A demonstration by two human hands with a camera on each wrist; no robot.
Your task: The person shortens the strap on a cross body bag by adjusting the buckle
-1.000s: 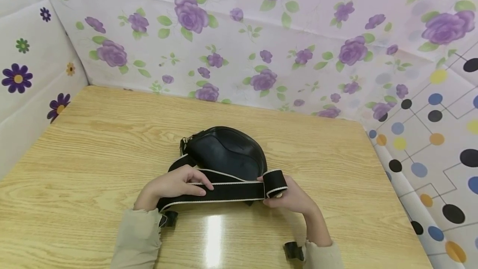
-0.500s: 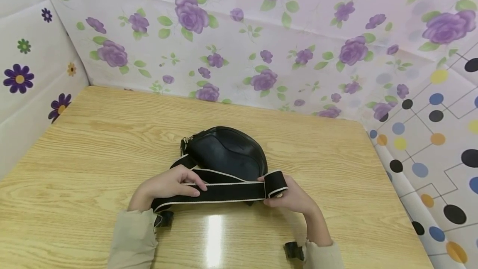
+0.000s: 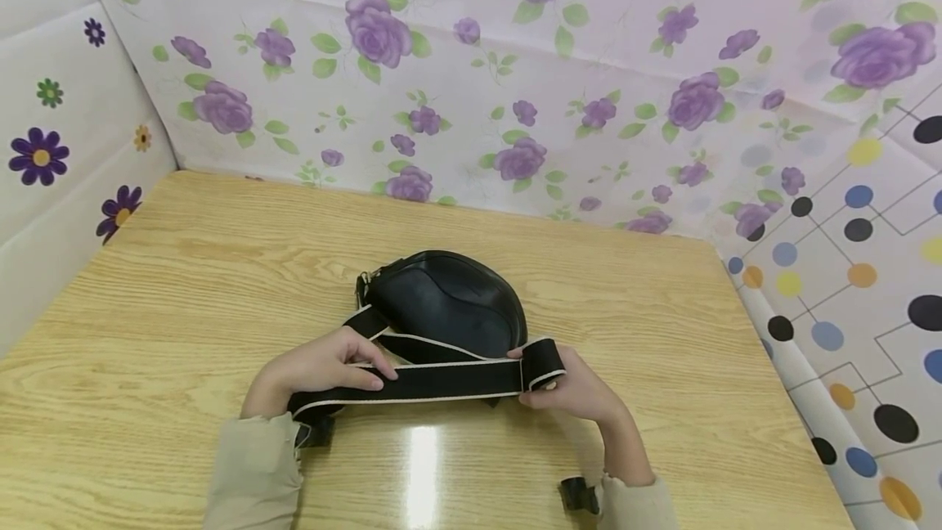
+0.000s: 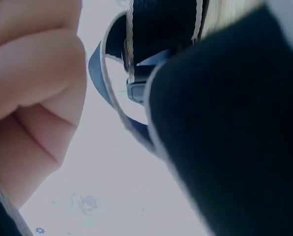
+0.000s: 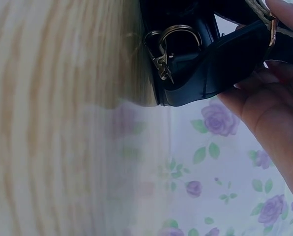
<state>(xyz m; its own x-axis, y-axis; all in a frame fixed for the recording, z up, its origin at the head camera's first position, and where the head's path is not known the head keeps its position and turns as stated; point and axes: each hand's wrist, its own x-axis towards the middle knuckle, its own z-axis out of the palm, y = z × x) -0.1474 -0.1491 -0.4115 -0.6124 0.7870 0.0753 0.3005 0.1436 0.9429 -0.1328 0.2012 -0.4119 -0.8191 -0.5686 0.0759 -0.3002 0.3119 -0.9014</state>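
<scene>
A black crescent-shaped shoulder bag [image 3: 445,301] lies on the table, its wide black strap [image 3: 456,381] with cream edges stretched across in front of it. My left hand [image 3: 320,370] holds the strap toward its left end, thumb and forefinger over the band. Around the strap's right end curl the fingers of my right hand [image 3: 577,387], where the band folds into a loop. In the right wrist view a gold ring and clasp [image 5: 178,42] show at the bag's end, and the right hand [image 5: 276,118] grips beside a gold buckle [image 5: 273,30]. Dark strap fills much of the left wrist view.
The wooden table [image 3: 221,268] reaches back to a wall covering [image 3: 456,129] with purple roses. A dotted covering [image 3: 846,309] stands on the right. Black bands [image 3: 577,496] sit at both sleeve cuffs.
My left hand has slid to the left along the strap, so more of the band shows between the hands. The right hand and the shoulder bag stay in place.
</scene>
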